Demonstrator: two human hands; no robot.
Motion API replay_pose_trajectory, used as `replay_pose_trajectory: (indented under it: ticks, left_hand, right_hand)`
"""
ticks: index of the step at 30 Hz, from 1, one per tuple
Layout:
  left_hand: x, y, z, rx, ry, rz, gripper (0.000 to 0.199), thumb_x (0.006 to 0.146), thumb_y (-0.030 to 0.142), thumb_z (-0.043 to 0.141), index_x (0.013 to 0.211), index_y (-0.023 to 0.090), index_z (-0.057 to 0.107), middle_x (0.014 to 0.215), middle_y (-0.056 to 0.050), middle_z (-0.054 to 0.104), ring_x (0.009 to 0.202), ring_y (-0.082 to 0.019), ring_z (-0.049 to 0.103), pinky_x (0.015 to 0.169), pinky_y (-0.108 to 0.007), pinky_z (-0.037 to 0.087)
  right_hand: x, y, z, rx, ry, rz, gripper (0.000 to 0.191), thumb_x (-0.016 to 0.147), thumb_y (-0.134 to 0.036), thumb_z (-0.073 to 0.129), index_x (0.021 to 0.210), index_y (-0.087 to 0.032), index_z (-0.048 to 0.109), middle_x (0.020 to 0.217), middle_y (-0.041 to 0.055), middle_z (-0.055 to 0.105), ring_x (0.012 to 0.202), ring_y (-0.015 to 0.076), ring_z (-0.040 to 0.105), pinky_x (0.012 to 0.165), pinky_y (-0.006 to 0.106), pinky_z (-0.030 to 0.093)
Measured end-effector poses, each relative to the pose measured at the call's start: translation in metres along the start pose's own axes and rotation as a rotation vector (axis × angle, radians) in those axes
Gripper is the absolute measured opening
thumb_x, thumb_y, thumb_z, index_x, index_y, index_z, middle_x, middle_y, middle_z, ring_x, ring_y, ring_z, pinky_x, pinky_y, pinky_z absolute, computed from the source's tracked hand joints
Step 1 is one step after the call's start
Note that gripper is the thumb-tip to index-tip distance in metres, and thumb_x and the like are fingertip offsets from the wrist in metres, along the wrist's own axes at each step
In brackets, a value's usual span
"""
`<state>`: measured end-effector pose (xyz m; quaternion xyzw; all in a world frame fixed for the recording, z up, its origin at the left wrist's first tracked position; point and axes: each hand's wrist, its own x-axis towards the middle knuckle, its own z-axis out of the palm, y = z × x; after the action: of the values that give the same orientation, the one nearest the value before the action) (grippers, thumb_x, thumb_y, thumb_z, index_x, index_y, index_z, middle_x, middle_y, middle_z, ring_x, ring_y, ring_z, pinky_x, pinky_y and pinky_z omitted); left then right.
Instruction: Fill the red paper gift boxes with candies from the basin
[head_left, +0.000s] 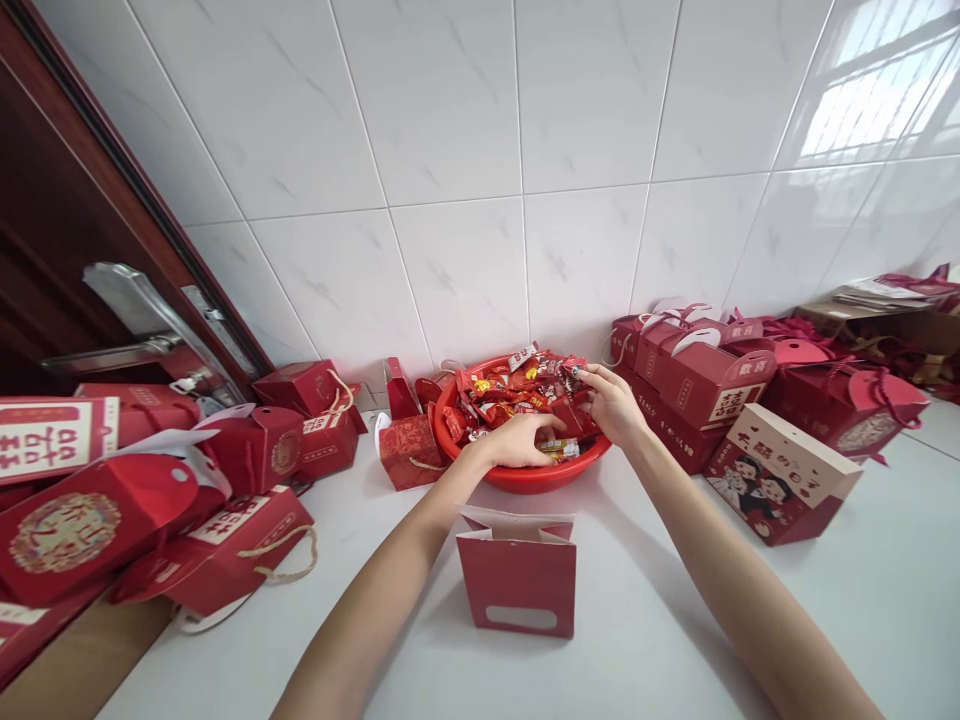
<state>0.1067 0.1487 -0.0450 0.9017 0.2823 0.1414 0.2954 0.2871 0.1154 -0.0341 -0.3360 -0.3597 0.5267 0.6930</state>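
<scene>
A round red basin [517,482] full of wrapped candies [499,397] stands against the tiled wall. Over its front part is my left hand [525,441], its fingers curved apart down among the candies, with nothing visible gripped. At the basin's right rim my right hand [606,398] has its fingers pinched round a small dark wrapped piece [576,371]. A red paper box [517,585] with an open top and a pale oval window stands upright in front of the basin, between my forearms; neither hand touches it.
Red gift boxes [259,440] are heaped at the left, near a door handle [150,330]. More boxes [697,375] are stacked at the right, with a cartoon-printed box [780,475] in front. A patterned red box [411,452] stands left of the basin.
</scene>
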Motion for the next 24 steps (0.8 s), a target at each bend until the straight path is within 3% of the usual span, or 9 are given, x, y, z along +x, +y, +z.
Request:
replay_pose_trajectory:
  ticks: [7,11,17,19,24]
  left_hand:
    - [-0.008,0.000,-0.007,-0.048,0.136,-0.094,0.036,0.058,0.028,0.084,0.090,0.014,0.074,0.084,-0.005,0.072,0.081,-0.023,0.067,0.072,-0.029,0.051]
    - [-0.017,-0.004,-0.010,-0.234,0.095,-0.113,0.026,0.070,0.026,0.074,0.093,0.014,0.071,0.089,-0.005,0.073,0.077,-0.020,0.068,0.069,-0.027,0.051]
    - [-0.020,-0.001,-0.010,-0.092,0.054,-0.146,0.013,0.079,0.021,0.066,0.085,0.017,0.076,0.084,-0.004,0.077,0.081,-0.021,0.070,0.079,-0.030,0.051]
    - [-0.020,0.001,-0.010,-0.048,0.147,-0.136,0.015,0.082,0.021,0.063,0.083,0.018,0.077,0.084,-0.004,0.078,0.082,-0.022,0.070,0.081,-0.031,0.051]
    - [-0.031,0.010,-0.013,-0.137,0.509,-0.084,0.023,0.089,0.029,0.058,0.098,0.018,0.076,0.104,-0.006,0.078,0.097,-0.023,0.070,0.091,-0.034,0.052]
  right_hand:
    - [-0.002,-0.007,-0.003,0.020,-0.055,0.032,0.040,0.050,-0.035,0.092,0.075,-0.020,0.064,0.072,-0.0052,0.065,0.058,0.0097,0.060,0.057,0.024,0.051]
    - [-0.009,-0.017,0.004,-0.017,-0.120,0.027,0.038,0.054,-0.037,0.092,0.076,-0.021,0.065,0.076,-0.0040,0.066,0.063,0.0110,0.062,0.060,0.025,0.051]
    - [-0.021,-0.028,0.016,-0.066,-0.194,-0.002,0.036,0.056,-0.038,0.091,0.078,-0.021,0.067,0.077,-0.0027,0.067,0.070,0.0124,0.061,0.062,0.025,0.049]
    - [-0.025,-0.032,0.018,-0.109,-0.225,-0.023,0.034,0.060,-0.039,0.089,0.079,-0.020,0.068,0.077,-0.0023,0.068,0.072,0.0120,0.061,0.062,0.024,0.048]
    - [-0.034,-0.039,0.021,-0.278,-0.330,-0.072,0.032,0.065,-0.040,0.088,0.082,-0.020,0.070,0.086,0.0011,0.073,0.078,0.0140,0.064,0.073,0.027,0.049]
